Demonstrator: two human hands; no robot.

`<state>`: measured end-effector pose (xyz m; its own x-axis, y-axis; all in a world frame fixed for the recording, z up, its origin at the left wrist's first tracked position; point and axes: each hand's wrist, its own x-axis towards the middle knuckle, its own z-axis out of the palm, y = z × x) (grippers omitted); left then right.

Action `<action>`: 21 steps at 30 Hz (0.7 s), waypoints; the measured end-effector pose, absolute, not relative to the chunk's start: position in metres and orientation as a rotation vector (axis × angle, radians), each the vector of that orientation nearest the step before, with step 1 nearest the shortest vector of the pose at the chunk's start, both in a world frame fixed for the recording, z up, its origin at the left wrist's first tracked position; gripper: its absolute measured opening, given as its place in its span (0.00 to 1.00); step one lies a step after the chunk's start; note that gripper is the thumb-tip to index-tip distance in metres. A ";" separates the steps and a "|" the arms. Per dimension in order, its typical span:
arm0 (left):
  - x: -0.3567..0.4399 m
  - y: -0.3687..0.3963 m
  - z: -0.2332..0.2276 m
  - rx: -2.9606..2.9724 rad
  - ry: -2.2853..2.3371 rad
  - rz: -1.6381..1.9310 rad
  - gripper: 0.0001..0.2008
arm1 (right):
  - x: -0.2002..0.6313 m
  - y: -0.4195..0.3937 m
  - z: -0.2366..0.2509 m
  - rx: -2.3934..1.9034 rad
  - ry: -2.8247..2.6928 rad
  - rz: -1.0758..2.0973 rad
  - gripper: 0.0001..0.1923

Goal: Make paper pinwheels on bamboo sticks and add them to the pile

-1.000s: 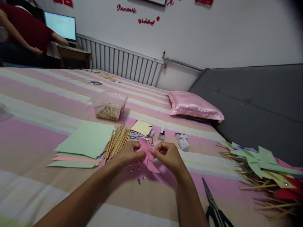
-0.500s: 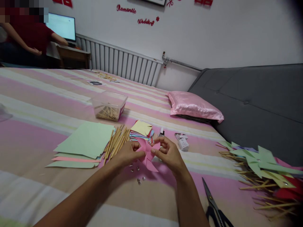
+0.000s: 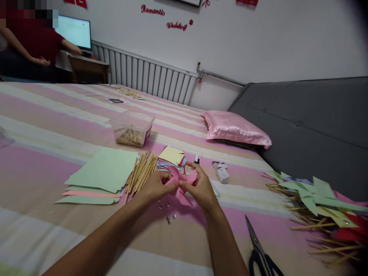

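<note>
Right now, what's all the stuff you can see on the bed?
pinwheel: 1, pink, between both hands
paper sheets: stack, green and pink, left
sticks: bundle, tan, beside sheets
squares: stack, mixed colours, behind hands
tub: 1, clear, sticks inside
pins: several, silver, under hands
scissors: 1, black, right
finished pinwheels: pile, mostly green, far right
pillow: 1, pink, by sofa
left hand: holds pinwheel
right hand: holds pinwheel

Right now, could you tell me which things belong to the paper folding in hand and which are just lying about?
In use: left hand, right hand, pink paper pinwheel, small metal pins, wooden sticks.
Lying about: scissors, pink pillow, plastic box.
</note>
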<state>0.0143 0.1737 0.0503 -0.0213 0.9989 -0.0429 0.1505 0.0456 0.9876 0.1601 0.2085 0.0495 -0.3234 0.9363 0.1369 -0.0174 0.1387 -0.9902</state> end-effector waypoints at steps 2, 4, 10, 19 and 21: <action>0.014 0.174 0.051 1.250 1.344 1.092 0.12 | 0.161 0.209 0.049 -0.922 -1.492 1.366 0.32; 0.013 0.174 0.051 1.232 1.338 1.075 0.11 | 0.161 0.210 0.049 -0.927 -1.482 1.372 0.33; 0.011 0.176 0.048 1.230 1.330 1.070 0.10 | 0.158 0.208 0.051 -0.900 -1.463 1.367 0.33; -0.001 0.181 0.048 1.221 1.444 1.327 0.07 | 0.156 0.209 0.050 -0.869 -1.343 1.428 0.38; -0.006 0.183 0.051 1.183 1.496 1.441 0.06 | 0.163 0.211 0.050 -0.917 -1.374 1.424 0.32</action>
<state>-0.0060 0.1825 0.0514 -0.3070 0.9475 0.0891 0.1251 -0.0527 0.9907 0.1630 0.2112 0.0501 -0.2946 0.9519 0.0846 -0.1186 0.0515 -0.9916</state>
